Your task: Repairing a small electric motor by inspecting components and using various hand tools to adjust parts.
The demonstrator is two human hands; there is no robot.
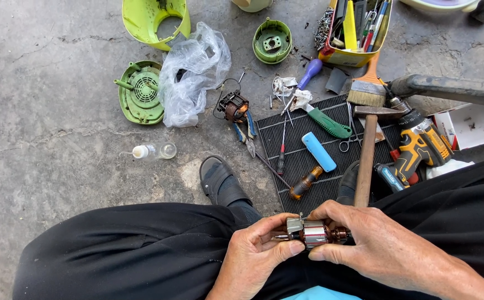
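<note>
A small motor rotor (pixel 313 232), copper windings and steel core on a thin shaft, lies sideways between both hands just above the person's lap, its long axis running left to right across the view. The left hand (pixel 253 253) pinches the shaft end with the small metal block, thumb on top and fingers curled beneath; the right hand (pixel 378 244) grips the opposite, copper-coloured end, fingers wrapped over it. Both hands touch the rotor, neither nearer than the other.

Beyond the knees, on the concrete floor (pixel 47 111), a black ribbed mat (pixel 303 161) carries a wooden-handled hammer (pixel 367 155), a blue cylinder (pixel 318 151), screwdrivers and a green-handled tool (pixel 328 123). A yellow-and-black cordless drill (pixel 420 145) rests at the mat's right edge. Well apart, to the upper left, sit a wound motor stator (pixel 233 105), a crumpled clear plastic bag (pixel 192 72), green plastic housing parts (pixel 140 91) and a small clear bottle (pixel 153 151). A yellow tray (pixel 356 30) of tools stands at the top.
</note>
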